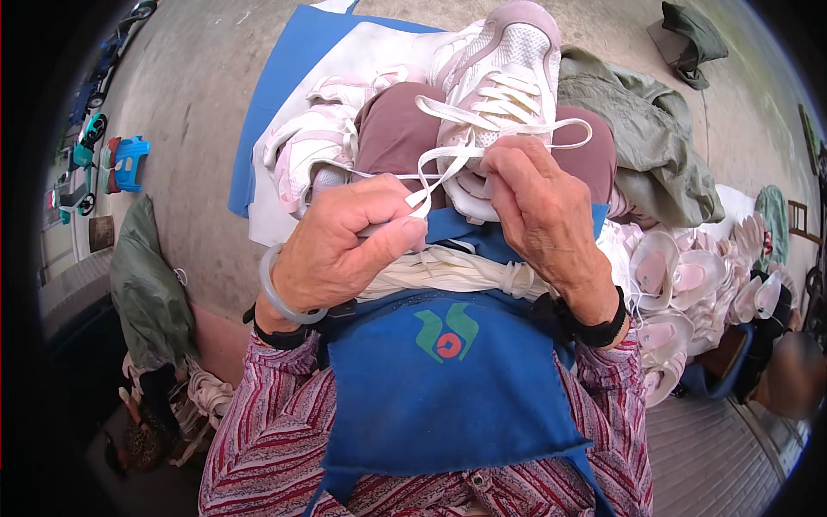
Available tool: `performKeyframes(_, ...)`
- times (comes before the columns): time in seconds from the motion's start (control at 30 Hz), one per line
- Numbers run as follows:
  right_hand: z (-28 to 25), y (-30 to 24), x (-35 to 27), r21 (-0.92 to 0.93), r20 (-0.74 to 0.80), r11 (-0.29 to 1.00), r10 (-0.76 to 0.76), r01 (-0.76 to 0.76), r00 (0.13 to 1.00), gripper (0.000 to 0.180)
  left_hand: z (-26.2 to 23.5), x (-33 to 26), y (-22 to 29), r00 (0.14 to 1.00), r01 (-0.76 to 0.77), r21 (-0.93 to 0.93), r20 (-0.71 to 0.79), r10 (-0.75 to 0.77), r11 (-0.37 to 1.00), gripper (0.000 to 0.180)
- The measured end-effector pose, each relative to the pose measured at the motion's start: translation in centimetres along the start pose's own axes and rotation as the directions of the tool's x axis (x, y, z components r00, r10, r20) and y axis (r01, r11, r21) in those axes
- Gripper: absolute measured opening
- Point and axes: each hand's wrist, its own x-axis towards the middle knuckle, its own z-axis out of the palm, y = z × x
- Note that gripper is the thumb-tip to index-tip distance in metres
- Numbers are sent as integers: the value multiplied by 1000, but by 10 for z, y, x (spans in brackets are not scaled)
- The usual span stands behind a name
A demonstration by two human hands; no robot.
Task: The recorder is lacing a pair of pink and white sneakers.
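A white and pale pink sneaker (504,73) lies across my lap, its toe pointing away from me and its opening toward me. White shoelaces (508,103) criss-cross its tongue and hang in loose loops near the ankle. My left hand (353,237), with a pale bangle on the wrist, is closed in a pinch on a lace end left of the shoe opening. Right beside the opening, my right hand (538,202) has its fingers curled together on the lace; its fingertips are partly hidden. A bundle of white laces (457,269) lies at my waist above the blue apron (448,396).
More sneakers (297,155) lie on the white and blue sheet to the left. A grey-green cloth (637,129) drapes at my right. Beyond it, several pale pink shoes (680,276) are piled up. A green sack (146,284) and a blue stool (131,164) stand left.
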Motion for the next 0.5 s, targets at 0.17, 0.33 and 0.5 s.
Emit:
performKeyframes(0.17, 3, -8, 6, -86, -83, 992, 84, -91, 993, 21, 7, 0, 5, 993, -92, 26, -67, 94, 995, 16)
performKeyframes(0.33, 2, -7, 4, -110, 84, 986, 134, -125, 987, 12, 10, 3, 6, 985, -129, 67, -110, 136, 989, 12)
performKeyframes(0.5, -6, -13, 1, 133, 206, 979, 123, -153, 971, 13, 7, 0, -6, 963, -170, 103, -193, 187, 980, 7)
